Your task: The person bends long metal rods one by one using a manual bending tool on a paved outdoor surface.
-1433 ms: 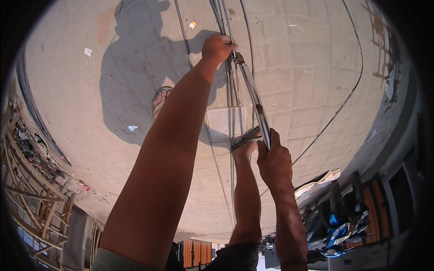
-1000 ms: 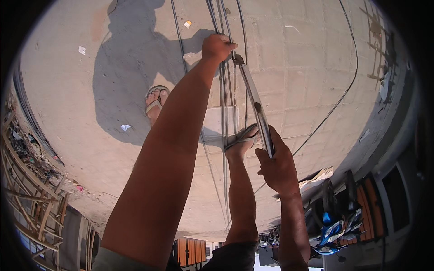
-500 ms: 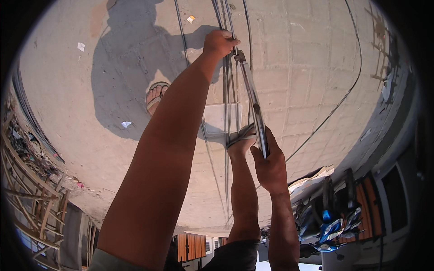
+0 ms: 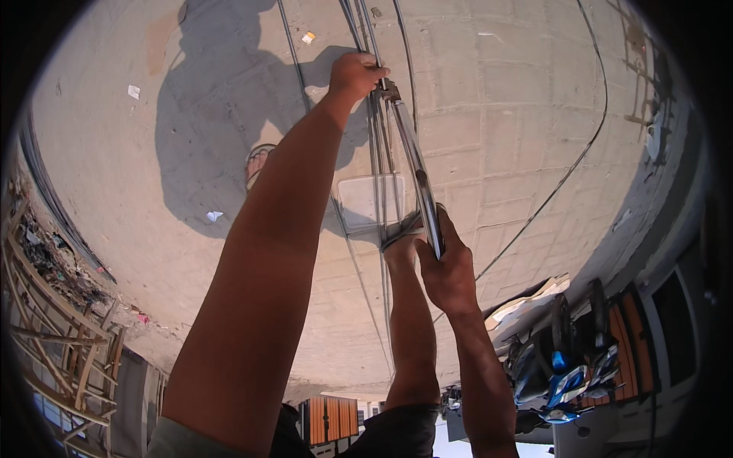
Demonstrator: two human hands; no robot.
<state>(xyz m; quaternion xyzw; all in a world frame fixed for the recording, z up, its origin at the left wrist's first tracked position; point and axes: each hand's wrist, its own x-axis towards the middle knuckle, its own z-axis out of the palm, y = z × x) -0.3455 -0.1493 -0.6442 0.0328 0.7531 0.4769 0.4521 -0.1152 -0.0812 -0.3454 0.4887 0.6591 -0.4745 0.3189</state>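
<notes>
My left hand (image 4: 354, 76) is closed around a thin steel rod (image 4: 369, 32) at the upper middle of the view. Just below those fingers, the dark notched head of a rebar bender (image 4: 409, 141) sits at the rod. The bender's shiny tubular handle slants down to the right. My right hand (image 4: 447, 273) grips its lower end, with the thumb along the near side. More thin rods (image 4: 374, 133) run lengthwise beneath the tool, over the paved ground. How the rod sits inside the bender's head is too small to tell.
My sandalled feet (image 4: 259, 162) stand either side of the rods. A pale square cover (image 4: 357, 202) lies in the ground. A dark cable (image 4: 561, 179) curves at right. Motorbikes (image 4: 561, 382) are parked lower right; a wooden frame (image 4: 65, 343) and rubble (image 4: 57, 259) lie left.
Hands, bender and upper ground have shifted slightly left together in the picture. Both grips stay the same, and the bender keeps nearly the same slant.
</notes>
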